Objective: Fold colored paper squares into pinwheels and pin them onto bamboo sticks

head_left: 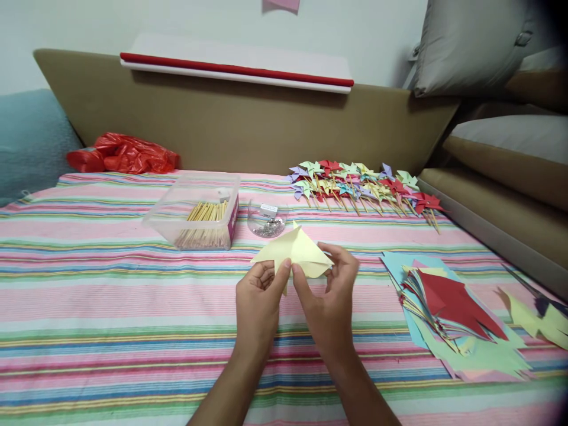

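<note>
Both hands hold a pale yellow piece of paper (296, 251) with folded corners, just above the striped cloth. My left hand (258, 299) pinches its lower left part between thumb and fingers. My right hand (331, 296) grips its right side, with the index finger pressed to the middle of the paper. A clear plastic box of wooden sticks (202, 218) and a small clear jar of metal pins (266, 220) stand just beyond the paper.
A row of several finished paper pinwheels (364, 184) lies at the back right. A stack of cut coloured paper (452, 313) sits to the right, with yellow scraps and scissors (539, 310) at the far right. A red plastic bag (124, 154) lies at the back left.
</note>
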Demonstrator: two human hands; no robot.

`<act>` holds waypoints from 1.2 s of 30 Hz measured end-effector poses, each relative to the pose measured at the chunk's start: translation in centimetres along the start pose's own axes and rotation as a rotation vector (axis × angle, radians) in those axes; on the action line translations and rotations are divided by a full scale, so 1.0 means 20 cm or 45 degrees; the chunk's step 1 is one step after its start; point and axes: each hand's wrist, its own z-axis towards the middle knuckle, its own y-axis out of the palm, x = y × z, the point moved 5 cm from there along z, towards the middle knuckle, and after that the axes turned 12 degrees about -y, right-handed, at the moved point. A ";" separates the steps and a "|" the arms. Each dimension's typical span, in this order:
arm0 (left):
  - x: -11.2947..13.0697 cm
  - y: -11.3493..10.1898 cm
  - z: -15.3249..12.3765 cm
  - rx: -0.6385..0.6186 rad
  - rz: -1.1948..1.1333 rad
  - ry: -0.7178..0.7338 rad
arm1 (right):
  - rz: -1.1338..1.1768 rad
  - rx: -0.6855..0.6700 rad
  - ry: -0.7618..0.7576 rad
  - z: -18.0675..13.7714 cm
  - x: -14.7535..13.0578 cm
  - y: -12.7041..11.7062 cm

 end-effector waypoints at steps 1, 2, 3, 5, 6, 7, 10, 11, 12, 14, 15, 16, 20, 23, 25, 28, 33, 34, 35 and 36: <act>0.00 0.00 0.00 0.002 0.032 0.018 | 0.038 0.028 0.020 0.01 0.01 -0.01; 0.01 -0.01 0.01 0.001 0.078 0.041 | 0.059 0.027 0.053 0.02 0.03 -0.03; 0.02 -0.01 0.01 -0.008 0.143 0.071 | 0.071 -0.013 0.100 0.03 0.04 -0.04; 0.05 -0.02 0.01 -0.057 0.325 0.163 | 0.122 -0.175 0.223 0.05 0.07 -0.04; 0.07 -0.02 0.02 -0.090 0.431 0.219 | 0.179 -0.270 0.287 0.06 0.09 -0.04; 0.09 -0.02 0.02 -0.124 0.532 0.276 | 0.251 -0.350 0.345 0.06 0.09 -0.03; 0.13 -0.03 0.03 -0.193 0.731 0.392 | 0.436 -0.438 0.454 0.05 0.09 -0.02; 0.14 -0.03 0.03 -0.211 0.759 0.401 | 0.479 -0.436 0.482 0.04 0.09 -0.01; 0.15 -0.04 0.04 -0.227 0.774 0.400 | 0.524 -0.429 0.517 0.04 0.09 -0.01; 0.16 -0.04 0.04 -0.251 0.792 0.390 | 0.614 -0.439 0.606 0.03 0.08 0.00; 0.16 -0.04 0.05 -0.262 0.796 0.383 | 0.650 -0.454 0.657 0.02 0.08 0.01; 0.17 -0.04 0.05 -0.276 0.801 0.375 | 0.672 -0.476 0.708 0.01 0.09 0.01; 0.16 -0.04 0.04 -0.388 0.848 0.327 | 0.615 -0.523 0.825 0.00 0.12 -0.01; 0.15 -0.04 0.04 -0.414 0.912 0.324 | 0.501 -0.534 0.777 0.00 0.15 -0.02; 0.14 -0.04 0.05 -0.410 0.912 0.306 | 0.433 -0.542 0.729 0.00 0.16 -0.02; 0.13 -0.03 0.06 -0.398 0.727 0.221 | 0.461 -0.358 0.725 -0.01 0.16 -0.01; 0.04 0.02 0.03 -0.345 0.164 -0.052 | 0.724 0.117 0.789 -0.05 0.11 0.03; 0.02 0.04 0.01 -0.359 0.096 -0.083 | 0.788 0.143 0.817 -0.06 0.09 0.05; 0.00 0.06 0.00 -0.369 0.041 -0.094 | 0.846 0.161 0.843 -0.07 0.08 0.06; -0.01 0.07 -0.01 -0.378 -0.009 -0.099 | 0.898 0.176 0.864 -0.07 0.07 0.07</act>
